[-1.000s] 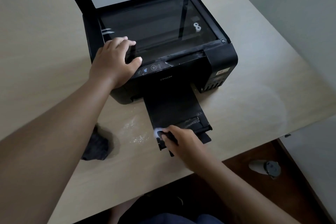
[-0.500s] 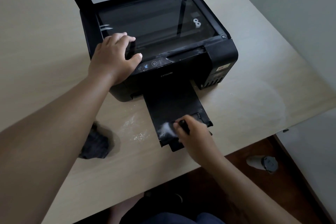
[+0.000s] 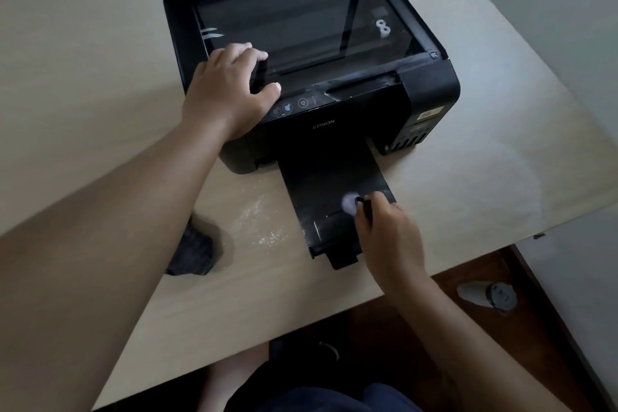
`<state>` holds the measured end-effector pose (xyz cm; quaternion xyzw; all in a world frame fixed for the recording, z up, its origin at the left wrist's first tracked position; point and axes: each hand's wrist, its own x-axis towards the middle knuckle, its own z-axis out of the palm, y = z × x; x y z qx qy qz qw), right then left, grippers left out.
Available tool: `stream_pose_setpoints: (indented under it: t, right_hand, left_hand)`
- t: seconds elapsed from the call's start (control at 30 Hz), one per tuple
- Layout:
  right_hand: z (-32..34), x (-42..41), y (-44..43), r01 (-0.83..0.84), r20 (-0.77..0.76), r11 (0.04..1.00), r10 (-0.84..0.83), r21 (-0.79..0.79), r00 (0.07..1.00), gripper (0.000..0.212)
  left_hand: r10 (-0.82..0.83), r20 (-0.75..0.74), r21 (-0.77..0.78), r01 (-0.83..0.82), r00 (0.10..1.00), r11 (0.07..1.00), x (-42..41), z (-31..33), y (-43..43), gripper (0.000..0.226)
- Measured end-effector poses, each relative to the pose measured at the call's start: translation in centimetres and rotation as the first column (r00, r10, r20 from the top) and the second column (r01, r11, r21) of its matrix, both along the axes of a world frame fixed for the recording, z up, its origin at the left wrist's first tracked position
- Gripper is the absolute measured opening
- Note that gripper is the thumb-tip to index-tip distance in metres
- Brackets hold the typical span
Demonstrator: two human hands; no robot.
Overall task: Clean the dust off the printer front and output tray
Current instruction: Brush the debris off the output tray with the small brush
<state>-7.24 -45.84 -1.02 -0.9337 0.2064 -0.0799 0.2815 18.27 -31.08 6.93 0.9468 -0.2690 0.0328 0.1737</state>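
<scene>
Output tray (image 3: 321, 184) projects from the printer (image 3: 337, 134) at its front slot and lies flat. Its long axis runs straight out from the printer's front face, and the free end with the small stop flap points toward the person.

The right hand (image 3: 389, 237) is over the tray's outer half, in front of the printer. Its fingers are curled round a short dark handle with a pale tuft at the tip, apparently a small brush (image 3: 350, 204), though the tool is blurred. The tuft touches the tray surface.

The left hand (image 3: 227, 94) grips the printer's front left corner, fingers bent over the scanner rim and thumb along the control panel.

Loose dust (image 3: 264, 227) lies on the table (image 3: 100, 77) in front of the printer's left half, and a dark cloth (image 3: 192, 252) sits further left.

Recommendation: stroke lightly along the tray's length, from the printer outward, so dust leaves at the free end and does not enter the slot. The left hand should brace the printer throughout, since the thin tray could flex under pressure.
</scene>
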Motion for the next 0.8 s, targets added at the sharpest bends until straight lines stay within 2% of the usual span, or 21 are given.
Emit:
stream_pose_setpoints:
  t: [0.03,0.1,0.13,0.17,0.23,0.27,0.3,0.37,0.43,0.5,0.53,0.6,0.63,0.67,0.73,0.77,0.8]
  right_hand:
    - [0.1,-0.1,0.4,-0.061,0.017,0.998,0.062,-0.026,0.998,0.035]
    - [0.8,0.0,2.1,-0.226,-0.063,0.966,0.235,0.128,0.970,0.041]
    - [1.2,0.1,2.6,-0.223,-0.099,0.955,0.246,0.196,0.964,0.043]
    - [0.8,0.2,2.3,-0.164,-0.101,0.965,0.187,0.203,0.977,0.042]
    - [0.3,0.1,1.2,-0.019,-0.042,0.999,0.020,0.037,0.999,0.034]
    - [0.6,0.1,1.2,-0.015,-0.041,1.000,0.015,-0.010,0.999,0.032]
    - [0.6,0.1,1.5,-0.079,-0.053,0.997,0.079,0.001,0.995,0.033]
    - [1.1,0.2,2.8,-0.211,-0.128,0.956,0.239,0.202,0.963,0.034]
    - [1.5,0.4,2.4,-0.106,-0.166,0.955,0.156,0.277,0.974,0.033]
    - [1.4,0.2,1.1,-0.001,-0.091,0.992,0.013,0.128,0.996,0.031]
    - [1.6,0.2,0.9,-0.042,-0.101,0.995,0.051,0.086,0.994,0.030]
    - [2.3,0.5,1.7,-0.225,-0.174,0.955,0.260,0.195,0.950,0.028]
    - [2.5,0.7,2.1,-0.249,-0.201,0.931,0.306,0.266,0.931,0.028]
    - [2.7,0.8,2.2,-0.220,-0.183,0.938,0.273,0.267,0.944,0.028]
    - [2.1,0.9,1.9,-0.095,-0.099,0.991,0.104,0.091,0.990,0.030]
    - [1.9,0.9,1.9,-0.082,-0.095,0.997,0.082,0.005,0.992,0.031]
    - [1.8,0.7,2.2,-0.140,-0.113,0.990,0.137,-0.019,0.984,0.032]
  left_hand:
    - [0.000,0.002,0.000,0.000,1.000,1.000,0.0,0.0,0.1,0.056]
    - [-0.002,0.000,-0.001,0.002,1.000,1.000,0.0,0.1,0.1,0.057]
    - [-0.001,-0.001,-0.001,0.001,1.000,1.000,0.0,0.0,0.1,0.057]
    - [-0.002,-0.002,0.000,0.002,1.000,1.000,-0.1,0.0,0.1,0.057]
    - [0.001,-0.001,-0.002,-0.001,1.000,1.000,-0.1,0.1,0.1,0.057]
    - [0.004,-0.001,-0.003,-0.004,1.000,1.000,0.0,0.0,0.1,0.057]
    - [0.004,-0.002,-0.003,-0.004,1.000,1.000,0.0,0.0,0.1,0.057]
    - [0.002,-0.005,-0.005,-0.002,1.000,1.000,-0.1,0.0,0.1,0.057]
    - [0.003,-0.004,-0.006,-0.003,1.000,1.000,-0.1,0.0,0.0,0.057]
    - [0.007,-0.002,-0.004,-0.007,1.000,1.000,0.0,0.0,0.1,0.057]
    - [0.007,0.001,-0.004,-0.007,1.000,1.000,0.0,-0.1,0.1,0.057]
    - [0.003,0.003,-0.004,-0.003,1.000,1.000,0.1,-0.1,0.1,0.057]
    - [0.002,0.003,-0.005,-0.002,1.000,1.000,0.1,0.0,0.1,0.058]
    - [0.001,0.002,-0.006,-0.001,1.000,1.000,0.0,0.0,0.0,0.058]
    - [0.008,0.001,-0.009,-0.008,1.000,1.000,0.0,0.0,0.1,0.058]
    - [0.011,0.001,-0.010,-0.011,1.000,1.000,0.0,0.0,0.1,0.058]
    - [0.011,0.000,-0.011,-0.011,1.000,1.000,0.0,0.0,0.1,0.058]
